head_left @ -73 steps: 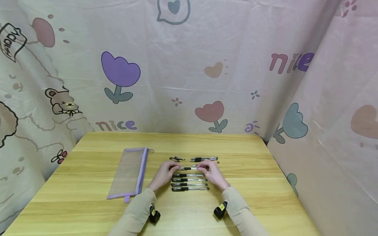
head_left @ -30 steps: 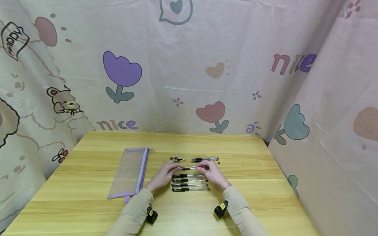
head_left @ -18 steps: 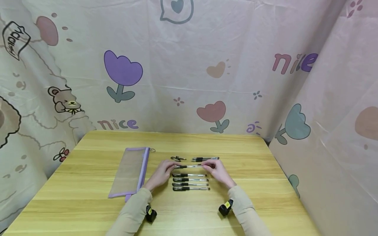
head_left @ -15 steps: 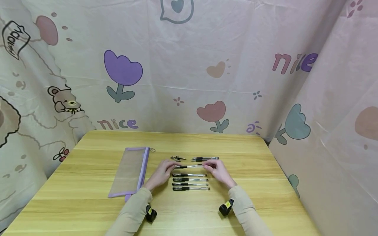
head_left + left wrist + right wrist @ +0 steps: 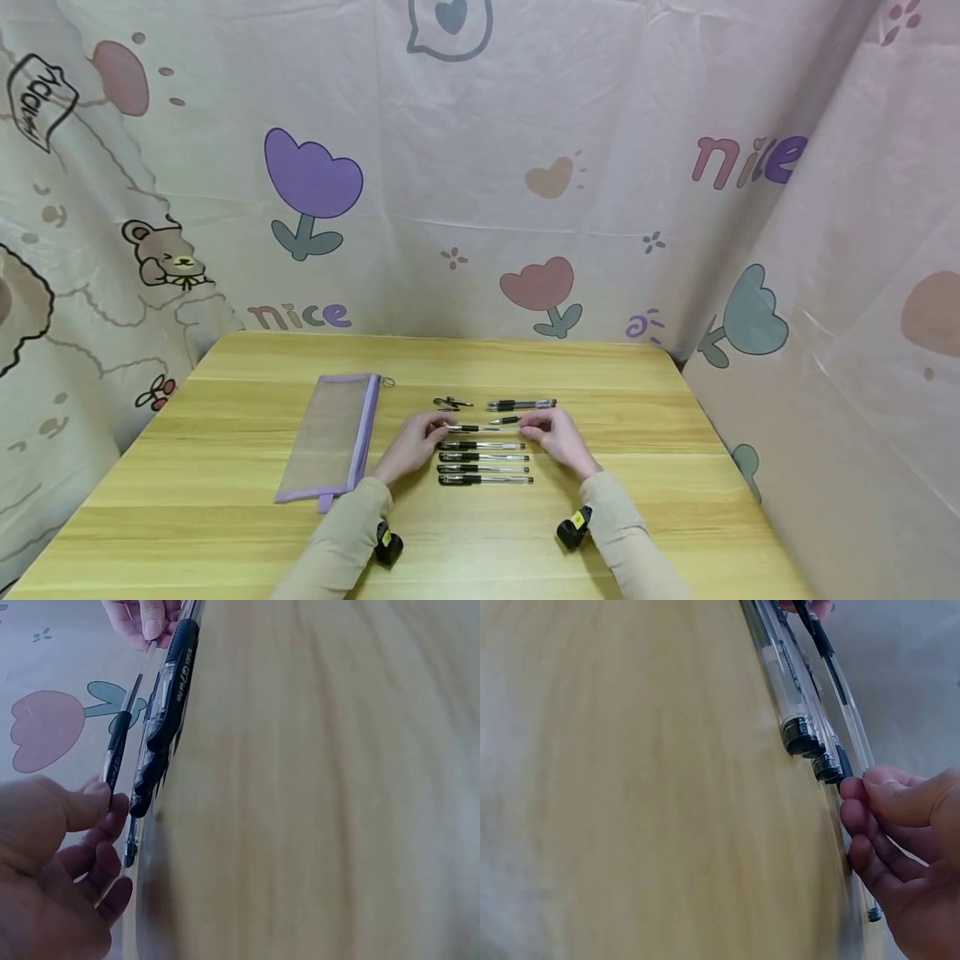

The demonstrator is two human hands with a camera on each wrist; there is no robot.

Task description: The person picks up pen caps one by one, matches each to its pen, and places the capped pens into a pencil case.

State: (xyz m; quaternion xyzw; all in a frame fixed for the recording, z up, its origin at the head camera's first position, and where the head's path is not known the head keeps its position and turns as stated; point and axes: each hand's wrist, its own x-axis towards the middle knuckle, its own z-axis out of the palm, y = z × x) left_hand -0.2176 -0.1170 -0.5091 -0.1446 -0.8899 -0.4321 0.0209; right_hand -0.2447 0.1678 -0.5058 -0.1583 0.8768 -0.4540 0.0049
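My left hand (image 5: 411, 443) pinches the dark end of a gel pen (image 5: 470, 428) between thumb and fingers. Part of that end is hidden by the fingers, so I cannot tell how its cap sits. At the other end, my right hand (image 5: 558, 437) pinches the clear barrel (image 5: 855, 735). The pen lies level between both hands, just above the table. Nearer me, several capped black gel pens (image 5: 483, 469) lie in a parallel row. Just behind the held pen lies another pen (image 5: 505, 421), its rear end hidden by the right hand.
Loose dark pen caps (image 5: 450, 403) lie behind the left hand. More pens without caps (image 5: 521, 405) lie at back right. A mesh zip pouch (image 5: 330, 437) with purple edging is flat at left. A patterned curtain (image 5: 450, 208) hangs around the wooden table (image 5: 637, 500).
My right hand has shifted right along the barrel since a second ago. Over the last half second the pen has moved slightly towards me, uncovering the pen behind it.
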